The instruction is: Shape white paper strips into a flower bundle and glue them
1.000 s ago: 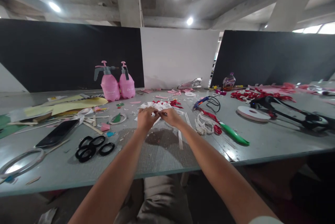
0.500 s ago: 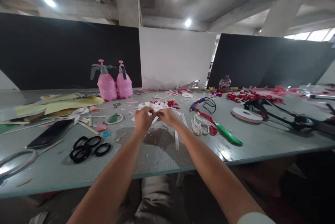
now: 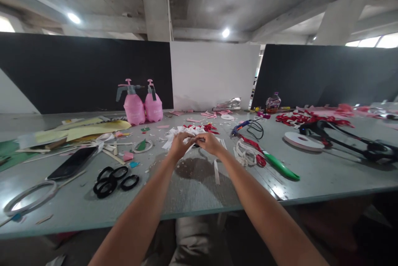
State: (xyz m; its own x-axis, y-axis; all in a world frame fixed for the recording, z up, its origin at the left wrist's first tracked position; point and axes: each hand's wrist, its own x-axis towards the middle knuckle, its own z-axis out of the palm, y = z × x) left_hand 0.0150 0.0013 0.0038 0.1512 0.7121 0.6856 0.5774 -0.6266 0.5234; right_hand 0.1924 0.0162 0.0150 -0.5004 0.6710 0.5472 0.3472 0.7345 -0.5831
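My left hand point(image 3: 179, 145) and my right hand point(image 3: 210, 142) meet over the middle of the grey table point(image 3: 192, 191), fingertips pinched together on a small white ribbon piece point(image 3: 192, 139). Just behind them lies a heap of white ribbon scraps point(image 3: 178, 133) with red scraps point(image 3: 209, 127) beside it. A loose white strip point(image 3: 216, 171) lies on the table under my right wrist. What exactly sits between the fingertips is too small to make out.
Two pink spray bottles point(image 3: 143, 106) stand at the back. Black rings point(image 3: 113, 176), a phone point(image 3: 73, 163) and yellow sheets point(image 3: 83, 131) lie left. A green-handled tool point(image 3: 280, 166), a glue gun point(image 3: 244, 125), a white tape roll point(image 3: 303, 140) and black scissors-like gear point(image 3: 348, 139) lie right.
The hands stay pinched together on the white piece with only small finger shifts; the head camera has tilted slightly, so the whole scene sits a little lower in view.
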